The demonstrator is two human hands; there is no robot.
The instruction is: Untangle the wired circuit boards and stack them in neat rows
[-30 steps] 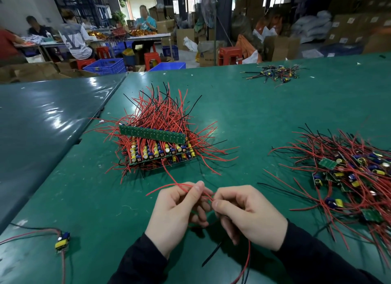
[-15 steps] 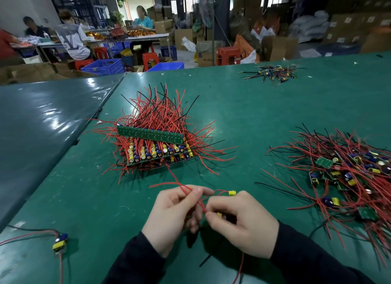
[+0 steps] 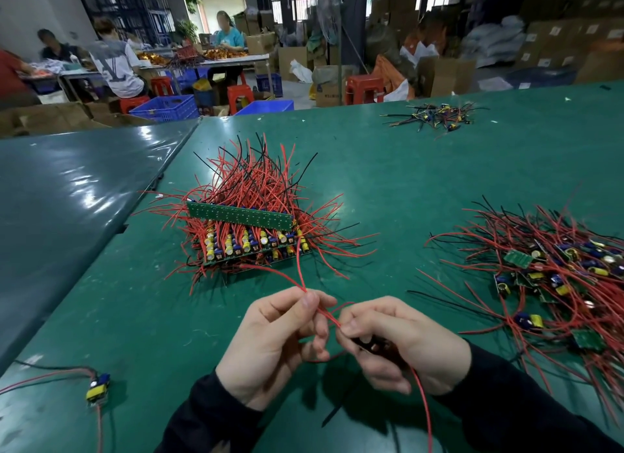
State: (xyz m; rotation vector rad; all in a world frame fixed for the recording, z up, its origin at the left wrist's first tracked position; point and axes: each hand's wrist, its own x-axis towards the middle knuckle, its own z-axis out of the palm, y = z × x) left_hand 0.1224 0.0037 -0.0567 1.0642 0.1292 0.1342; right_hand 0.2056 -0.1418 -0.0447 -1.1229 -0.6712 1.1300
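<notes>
Hands near centre: red wires (image 3: 326, 314) pinched by left hand (image 3: 277, 348) at thumb and forefinger; same wires and dark part gripped by right hand (image 3: 405, 346). Stacked boards (image 3: 248, 236) located far-left on green table (image 3: 388, 182). Tangled pile (image 3: 547, 273) located right. Single board (image 3: 98, 388) located near-left.

I am holding both hands close together, low in front of me, forearms in dark sleeves. My left hand (image 3: 270, 348) is pinching with thumb and forefinger; my right hand (image 3: 405, 344) is curling its fingers inward, gripping.
</notes>
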